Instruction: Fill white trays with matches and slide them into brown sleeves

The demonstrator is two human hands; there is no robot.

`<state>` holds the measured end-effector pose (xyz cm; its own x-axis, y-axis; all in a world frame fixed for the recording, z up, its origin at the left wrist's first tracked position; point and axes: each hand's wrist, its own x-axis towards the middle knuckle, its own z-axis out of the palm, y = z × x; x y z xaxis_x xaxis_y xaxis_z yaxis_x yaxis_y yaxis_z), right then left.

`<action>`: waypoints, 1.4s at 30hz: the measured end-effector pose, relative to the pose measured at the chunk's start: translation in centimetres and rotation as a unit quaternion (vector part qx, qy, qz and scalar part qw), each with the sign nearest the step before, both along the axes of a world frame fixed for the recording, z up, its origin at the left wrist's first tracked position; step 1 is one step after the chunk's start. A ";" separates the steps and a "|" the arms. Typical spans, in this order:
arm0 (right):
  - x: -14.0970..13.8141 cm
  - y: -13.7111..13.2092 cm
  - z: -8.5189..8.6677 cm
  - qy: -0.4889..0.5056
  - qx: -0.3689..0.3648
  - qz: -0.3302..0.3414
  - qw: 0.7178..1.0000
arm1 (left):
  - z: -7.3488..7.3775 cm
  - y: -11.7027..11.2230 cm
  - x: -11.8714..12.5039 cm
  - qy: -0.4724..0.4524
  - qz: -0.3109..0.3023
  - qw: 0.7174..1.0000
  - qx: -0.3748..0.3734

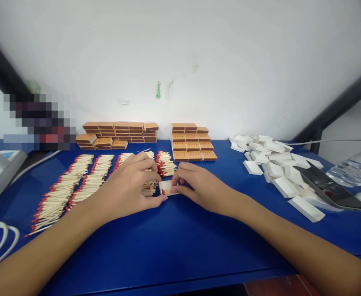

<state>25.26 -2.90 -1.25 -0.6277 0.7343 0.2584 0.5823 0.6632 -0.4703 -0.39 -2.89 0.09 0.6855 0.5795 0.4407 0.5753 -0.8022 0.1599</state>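
The left hand (134,181) had thumb and forefinger parted just enough to steady the left end of a white matchbox tray (167,186). The right hand (202,185) bent over the other end, thumb and fingertips nearly together; I couldn't make out whether they pinched a match or only the rim. Red match heads (164,192) showed inside, between the two hands' fingertips, so I took it that the tray was being filled. Loose matches (149,188) lay just beside the left fingers. To my mind the next move called for a steady left hold while the right fingers settled the sticks flat below the rim.
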 end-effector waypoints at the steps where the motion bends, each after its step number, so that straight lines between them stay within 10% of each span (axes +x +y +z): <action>1: 0.1 0.1 -0.1 0.008 -0.002 0.002 1.000 | 0.0 0.0 0.0 0.001 0.000 1.000 0.001; 42: 1.4 2.1 -0.6 -0.024 0.012 -0.013 1.000 | 0.5 -0.5 0.2 0.026 -0.014 0.999 -0.032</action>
